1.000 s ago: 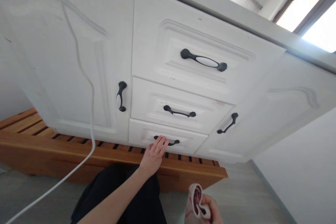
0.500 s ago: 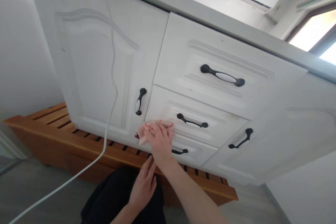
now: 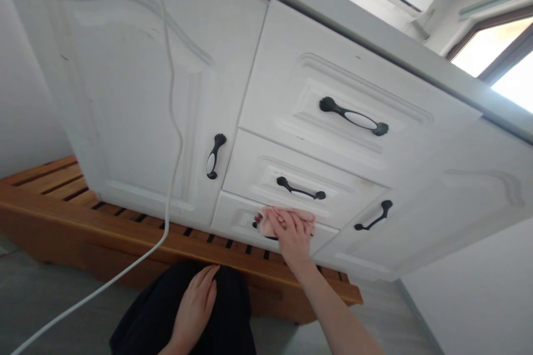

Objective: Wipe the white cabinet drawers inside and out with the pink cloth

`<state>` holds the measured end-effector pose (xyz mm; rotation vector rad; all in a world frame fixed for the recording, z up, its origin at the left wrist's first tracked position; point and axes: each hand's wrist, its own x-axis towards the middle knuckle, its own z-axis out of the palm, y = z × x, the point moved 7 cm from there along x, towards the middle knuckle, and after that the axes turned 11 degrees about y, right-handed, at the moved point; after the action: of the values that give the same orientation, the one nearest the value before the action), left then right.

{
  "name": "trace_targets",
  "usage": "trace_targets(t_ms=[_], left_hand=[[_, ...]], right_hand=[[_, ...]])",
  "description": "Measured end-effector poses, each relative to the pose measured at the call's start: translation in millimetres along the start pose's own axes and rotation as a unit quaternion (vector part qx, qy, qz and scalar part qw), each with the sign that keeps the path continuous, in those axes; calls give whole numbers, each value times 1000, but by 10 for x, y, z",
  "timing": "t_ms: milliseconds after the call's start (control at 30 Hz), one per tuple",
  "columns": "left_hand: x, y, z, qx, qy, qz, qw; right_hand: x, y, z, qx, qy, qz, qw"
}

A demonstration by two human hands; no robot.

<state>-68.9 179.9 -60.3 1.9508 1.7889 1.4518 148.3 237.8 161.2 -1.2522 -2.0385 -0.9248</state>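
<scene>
My right hand (image 3: 293, 236) presses a pink cloth (image 3: 307, 217) with red markings against the bottom drawer (image 3: 237, 215) of a white cabinet, with its fingers closed over the cloth. The cloth covers most of that drawer's dark handle. Just above is the middle drawer's black handle (image 3: 300, 188), not touched. My left hand (image 3: 194, 300) lies on my dark-trousered knee (image 3: 233, 299), fingers stretched out and holding nothing.
A slatted wooden bench (image 3: 125, 233) runs along the cabinet's foot, in front of my knees. A white cable (image 3: 171, 177) hangs down past the left cabinet door (image 3: 133, 83). The upper drawer handle (image 3: 353, 117) and right door handle (image 3: 373, 216) stick out.
My right hand has moved the cloth right and down, from the left edge of the middle drawer onto the bottom drawer. My left hand has shifted from the bench edge back onto my knee.
</scene>
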Motion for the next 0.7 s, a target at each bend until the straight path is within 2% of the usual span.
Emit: trace_targets(t_ms=[67,167,267,333,400,467,600,700], left_hand=[[-21,15,2,-9,8,-16,1000],[-49,34,17,-25,23,-39,999],[-74,47,35,-39,33,-54,997],[-92,50,41,-44,37,-61,996],[-115,42,49,-49,40,-71,995],[-140,32,63,-53,41,-79,995],[-175,14,80,-58,43,-86,994],[-170,7,63,-63,43,-85,993]], right_hand=[[-305,413,-149,-52,0,25,998],[-679,912,-374,-96,33,65,993],[-903,1186,-458,-72,58,108,990],[-949,1212,-446,-47,84,139,986],[-901,1098,-394,-33,116,166,979],[-751,832,-285,-12,134,170,976],[-270,51,66,41,129,152,979],[83,-488,412,70,68,170,981]])
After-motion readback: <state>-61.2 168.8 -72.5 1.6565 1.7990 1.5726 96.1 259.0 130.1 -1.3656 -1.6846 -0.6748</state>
